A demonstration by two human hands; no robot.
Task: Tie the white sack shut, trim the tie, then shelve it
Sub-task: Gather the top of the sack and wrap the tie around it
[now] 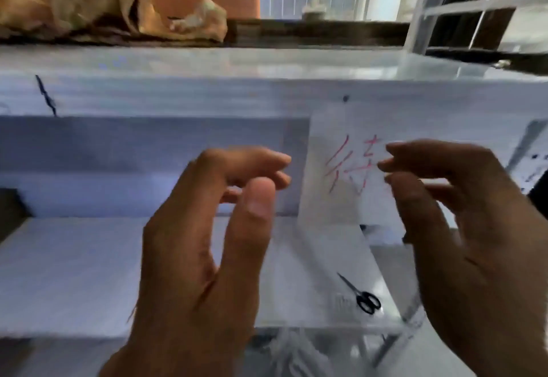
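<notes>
White shelving (148, 273) fills the head view, and the risk here is mostly about what cannot be seen. Both hands are raised in front of the shelf with nothing visibly held, while the only trace of the white sack (292, 353) is a blurred pale bundle at 6 o'clock, below the shelf edge; I cannot tell whether it is tied. If the tie is loose, the mouth could open when the sack is lifted. The scissors (363, 296) lie on the shelf at about 5 o'clock, well apart from either hand, so a trim calls for a reach past the hanging paper sign (341, 169) with red writing, which a careless hand could knock.

Left hand (201, 258) stands at 7 o'clock, back toward the camera, fingers (267, 161) curled loosely forward and thumb upright, half open and gripping nothing. Right hand (474, 243) is at 4 o'clock, its fingertips (391, 166) drawn together near the sign as if pinching; whether a thin tie sits between them is too blurred to tell.
</notes>
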